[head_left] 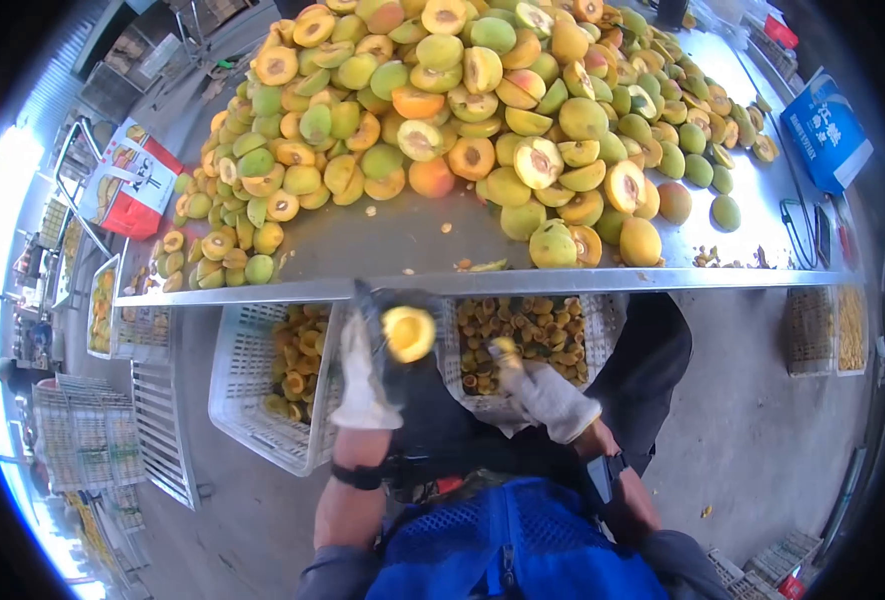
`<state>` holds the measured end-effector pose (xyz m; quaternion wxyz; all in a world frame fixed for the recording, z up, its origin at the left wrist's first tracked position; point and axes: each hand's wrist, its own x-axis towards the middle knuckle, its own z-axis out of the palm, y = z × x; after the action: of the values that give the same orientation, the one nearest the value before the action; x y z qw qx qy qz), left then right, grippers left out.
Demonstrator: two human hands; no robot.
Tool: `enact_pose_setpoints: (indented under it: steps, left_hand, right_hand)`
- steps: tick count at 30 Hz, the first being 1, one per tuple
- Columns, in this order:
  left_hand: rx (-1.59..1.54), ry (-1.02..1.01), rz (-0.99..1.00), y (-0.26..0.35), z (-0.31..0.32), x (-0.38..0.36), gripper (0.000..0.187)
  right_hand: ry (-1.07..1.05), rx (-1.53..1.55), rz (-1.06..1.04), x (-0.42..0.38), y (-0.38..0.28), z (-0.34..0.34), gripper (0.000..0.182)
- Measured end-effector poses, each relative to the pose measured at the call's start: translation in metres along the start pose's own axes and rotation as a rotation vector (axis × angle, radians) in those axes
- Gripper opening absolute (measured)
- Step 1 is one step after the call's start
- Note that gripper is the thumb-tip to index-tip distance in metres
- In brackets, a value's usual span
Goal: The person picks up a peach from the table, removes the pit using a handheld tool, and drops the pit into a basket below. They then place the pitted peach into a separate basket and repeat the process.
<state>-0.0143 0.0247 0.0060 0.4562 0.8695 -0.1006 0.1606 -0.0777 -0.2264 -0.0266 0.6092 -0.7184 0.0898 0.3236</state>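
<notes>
The left hand (365, 375), in a white glove, is just below the metal edge of the bench (342, 238), with a yellow fruit half (408, 333) beside it, hollow side showing; dark material and blur hide the fingers, so whether they pinch it cannot be told. The right hand (550, 398), also gloved, is over the right crate (598, 345) of small brownish pieces (527, 325), a small yellow piece (503, 347) at its fingertips, their grip too blurred to tell. A left crate (245, 370) contains yellow-orange pieces (300, 350). Halved and whole fruit (442, 110) lies heaped on the bench, a blue box (824, 132) at its right.
</notes>
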Motion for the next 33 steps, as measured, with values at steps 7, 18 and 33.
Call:
enact_pose_setpoints:
  steps: [7, 18, 33]
  left_hand:
    - [0.481, 0.047, -0.059, 0.019, -0.096, 0.067, 0.046]
    - [0.030, -0.114, -0.012, -0.002, 0.053, 0.218, 0.053]
    - [-0.911, -0.072, -0.305, 0.031, 0.031, 0.054, 0.040]
  right_hand:
    - [0.096, 0.317, 0.074, 0.005, 0.007, 0.002, 0.030]
    - [0.222, 0.231, -0.083, 0.008, 0.027, 0.004, 0.028]
    - [0.318, -0.062, -0.619, -0.015, -0.107, 0.018, 0.028]
